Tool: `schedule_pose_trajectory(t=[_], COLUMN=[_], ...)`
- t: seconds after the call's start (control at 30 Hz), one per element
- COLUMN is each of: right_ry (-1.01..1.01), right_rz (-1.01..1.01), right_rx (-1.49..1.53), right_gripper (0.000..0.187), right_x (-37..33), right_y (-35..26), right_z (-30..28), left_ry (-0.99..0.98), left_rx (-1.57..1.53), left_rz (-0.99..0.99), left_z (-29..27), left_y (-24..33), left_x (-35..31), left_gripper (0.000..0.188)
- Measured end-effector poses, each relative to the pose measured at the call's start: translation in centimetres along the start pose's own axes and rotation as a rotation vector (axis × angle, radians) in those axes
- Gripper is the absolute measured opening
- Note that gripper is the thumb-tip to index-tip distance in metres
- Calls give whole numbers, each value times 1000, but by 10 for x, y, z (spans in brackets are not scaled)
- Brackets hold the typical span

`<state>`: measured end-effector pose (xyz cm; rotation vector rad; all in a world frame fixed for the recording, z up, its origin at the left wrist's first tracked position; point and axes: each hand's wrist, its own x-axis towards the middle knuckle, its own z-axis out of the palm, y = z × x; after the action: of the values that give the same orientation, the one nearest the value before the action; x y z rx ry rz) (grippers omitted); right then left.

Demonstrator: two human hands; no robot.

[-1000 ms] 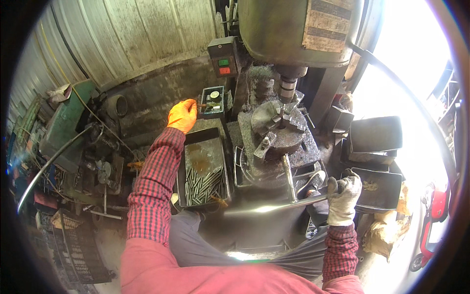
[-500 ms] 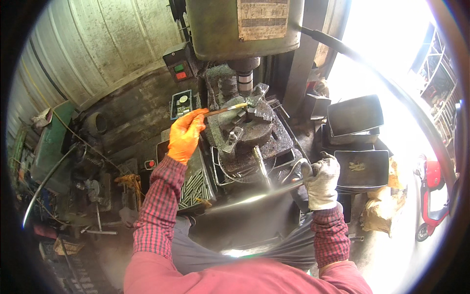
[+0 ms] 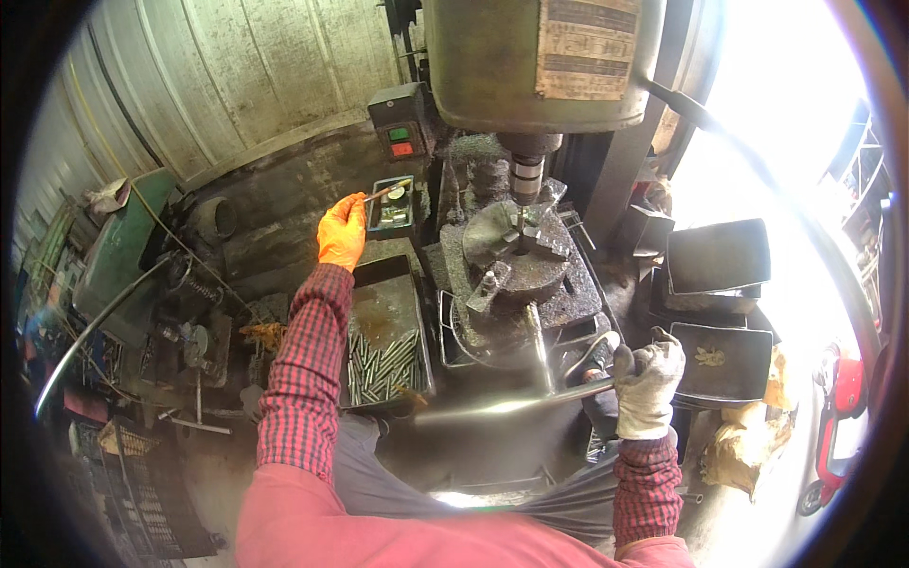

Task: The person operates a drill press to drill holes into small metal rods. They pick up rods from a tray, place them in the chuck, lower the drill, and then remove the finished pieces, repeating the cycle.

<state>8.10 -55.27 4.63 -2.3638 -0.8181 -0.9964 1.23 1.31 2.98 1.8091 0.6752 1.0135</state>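
Note:
My left hand (image 3: 343,233), in an orange glove, is closed around a thin brown brush (image 3: 386,191) with a yellowish tip. That tip is over a small blue-rimmed tray (image 3: 390,220) holding a white round piece. My right hand (image 3: 650,383), in a dirty whitish glove, is closed at the end of a long shiny metal bar (image 3: 511,407), which is partly blurred. Ahead stands a drill press (image 3: 483,76); its spindle (image 3: 526,175) points down at a jawed chuck (image 3: 502,237) on a table covered in dark chips.
Left of the chuck, a metal bin (image 3: 426,350) holds several short steel rods (image 3: 386,367). A switch box (image 3: 401,123) with green and red buttons hangs at the back. Dark trays (image 3: 718,260) are stacked at the right. A curved metal rod (image 3: 90,336) arcs on the far left.
My left hand has drawn the brush back from the chuck to the small tray. My right hand stays at the bar's end. The view has shifted, so the machine sits farther right and lower.

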Motion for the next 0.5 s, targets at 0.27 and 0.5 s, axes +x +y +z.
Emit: schedule_pose_trajectory(t=[0.27,0.5], right_ry=[92,-98], right_rz=[-81,-70], right_rx=[-50,22], right_gripper=[37,29], right_x=[-2,3], right_y=[5,4], right_z=[6,-11], left_ry=[-39,16], left_rx=[215,676], left_rz=[2,-100], left_z=[6,-19], left_y=[-53,-29], left_x=[20,-29], left_gripper=[40,93])
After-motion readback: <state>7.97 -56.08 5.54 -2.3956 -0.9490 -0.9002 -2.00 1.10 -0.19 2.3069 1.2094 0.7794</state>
